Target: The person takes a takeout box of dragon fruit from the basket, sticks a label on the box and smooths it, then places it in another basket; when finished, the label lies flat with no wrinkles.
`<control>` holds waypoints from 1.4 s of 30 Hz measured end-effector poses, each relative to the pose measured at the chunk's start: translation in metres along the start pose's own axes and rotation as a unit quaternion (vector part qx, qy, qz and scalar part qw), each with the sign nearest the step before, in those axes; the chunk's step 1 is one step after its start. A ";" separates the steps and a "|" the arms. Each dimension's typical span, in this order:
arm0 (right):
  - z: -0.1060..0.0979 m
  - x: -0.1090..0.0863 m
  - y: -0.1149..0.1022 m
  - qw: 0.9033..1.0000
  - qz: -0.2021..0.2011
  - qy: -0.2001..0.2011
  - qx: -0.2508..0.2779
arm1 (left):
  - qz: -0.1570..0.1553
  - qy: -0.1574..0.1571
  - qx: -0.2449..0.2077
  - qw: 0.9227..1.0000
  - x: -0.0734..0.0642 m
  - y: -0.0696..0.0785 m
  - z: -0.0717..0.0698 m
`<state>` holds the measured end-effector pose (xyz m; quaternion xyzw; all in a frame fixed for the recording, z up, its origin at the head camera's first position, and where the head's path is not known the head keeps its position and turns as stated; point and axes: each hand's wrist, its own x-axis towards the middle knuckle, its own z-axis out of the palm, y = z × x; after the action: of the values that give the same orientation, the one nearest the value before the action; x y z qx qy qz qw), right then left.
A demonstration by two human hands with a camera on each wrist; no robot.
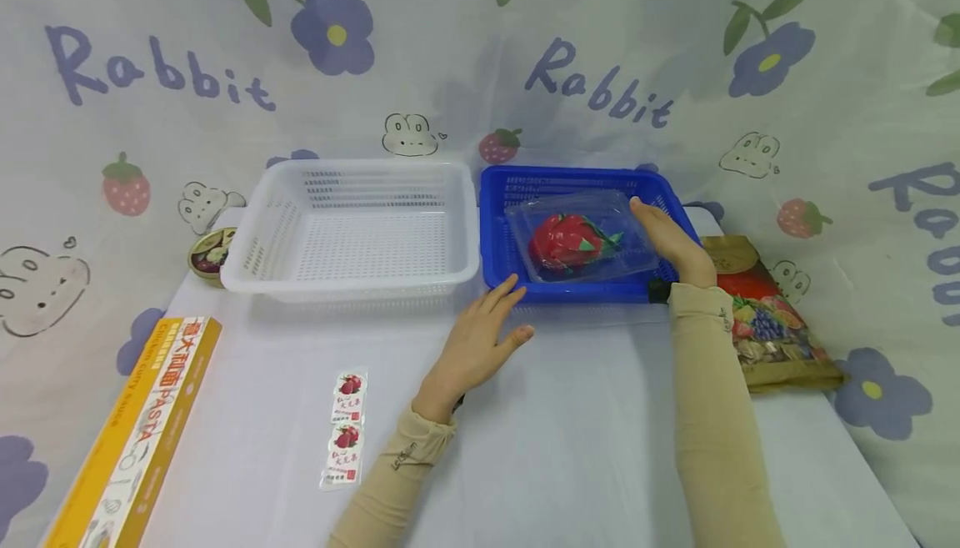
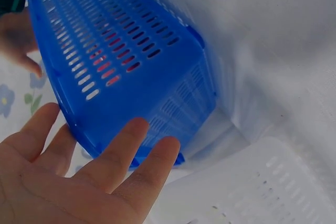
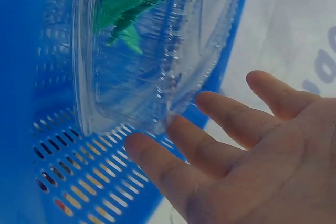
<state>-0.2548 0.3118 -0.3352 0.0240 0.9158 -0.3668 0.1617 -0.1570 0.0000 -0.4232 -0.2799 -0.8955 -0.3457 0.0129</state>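
A clear plastic box [image 1: 630,239] lies tilted inside the blue basket [image 1: 585,292]. Through its lid shows a red dragon fruit [image 1: 562,241] with green tips. My right hand [image 1: 675,243] is over the basket's right rim, fingers extended beside the box; the right wrist view shows fingertips [image 3: 181,124] close to the box's edge, and whether they touch it I cannot tell. In front of the basket, my left hand [image 1: 476,348] has its fingers spread and holds nothing. The left wrist view has its fingers [image 2: 123,150] by the basket's outer wall.
A white basket [image 1: 352,287] stands left of the blue one, with a round container [image 1: 210,256] beside it. Two dragon fruit stickers [image 1: 347,431] lie on the white table. A long pasta box [image 1: 138,431] is at the left, a fruit-printed bag [image 1: 780,339] at the right.
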 end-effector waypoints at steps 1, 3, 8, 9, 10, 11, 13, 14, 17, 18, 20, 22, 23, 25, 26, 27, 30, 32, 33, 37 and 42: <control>-0.001 0.002 0.000 1.000 0.000 -0.004 -0.007 | 0.001 0.000 0.000 1.000 0.000 0.000 0.000; -0.002 0.007 0.000 1.000 0.001 -0.012 -0.016 | 0.000 -0.001 -0.003 1.000 0.001 0.000 0.000; -0.005 0.016 0.000 0.999 0.025 -0.032 -0.003 | 0.000 0.003 -0.002 1.000 0.000 -0.001 -0.002; -0.005 0.017 0.000 0.999 0.029 -0.035 0.004 | 0.000 0.003 -0.001 1.000 0.000 -0.002 -0.002; -0.006 0.019 0.000 0.999 0.035 -0.038 0.012 | -0.001 0.004 0.000 1.000 0.000 -0.002 -0.003; -0.007 0.021 0.000 0.998 0.041 -0.041 0.018 | -0.001 0.003 0.000 1.000 0.000 -0.002 -0.003; -0.008 0.024 0.000 0.997 0.048 -0.046 0.026 | -0.003 0.004 0.000 1.000 0.001 -0.003 -0.004; -0.008 0.025 0.000 0.997 0.053 -0.050 0.029 | -0.004 0.004 0.000 1.000 0.001 -0.003 -0.004; -0.010 0.029 0.001 0.995 0.063 -0.063 0.036 | -0.005 0.005 0.000 1.000 0.001 -0.004 -0.005; -0.011 0.030 0.001 0.995 0.065 -0.067 0.035 | -0.005 0.005 -0.001 1.000 0.001 -0.004 -0.005; -0.011 0.032 0.001 0.994 0.072 -0.074 0.033 | -0.006 0.003 0.001 1.000 0.001 -0.004 -0.005; -0.011 0.032 0.000 0.994 0.079 -0.076 0.028 | -0.006 0.002 0.002 1.000 0.001 -0.004 -0.006; -0.011 0.032 0.000 0.993 0.083 -0.076 0.023 | -0.006 0.001 0.003 1.000 0.000 -0.004 -0.006; -0.010 0.032 0.000 0.993 0.088 -0.073 0.015 | -0.006 -0.001 0.004 1.000 0.000 -0.003 -0.007; -0.010 0.032 0.000 0.993 0.091 -0.071 0.012 | -0.006 -0.002 0.004 1.000 0.000 -0.003 -0.008; -0.009 0.032 0.000 0.993 0.093 -0.072 0.007 | -0.006 -0.002 0.004 1.000 0.000 -0.003 -0.009; -0.009 0.033 0.003 0.992 0.100 -0.083 0.002 | -0.007 -0.008 0.004 1.000 0.000 -0.002 -0.010; -0.010 0.034 0.007 0.990 0.105 -0.092 -0.004 | -0.006 -0.011 0.005 1.000 0.000 -0.002 -0.010; -0.010 0.035 0.010 0.989 0.108 -0.098 -0.005 | -0.006 -0.013 0.006 1.000 0.000 -0.002 -0.009; -0.012 0.039 0.021 0.986 0.121 -0.118 -0.001 | -0.005 -0.015 0.007 1.000 -0.001 -0.003 -0.006; -0.013 0.042 0.026 0.980 0.141 -0.139 -0.001 | -0.008 -0.010 0.002 1.000 -0.003 -0.003 -0.005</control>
<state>-0.2935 0.3368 -0.3569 0.1016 0.8723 -0.3386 0.3379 -0.1563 -0.0063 -0.4221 -0.2767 -0.8984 -0.3409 0.0015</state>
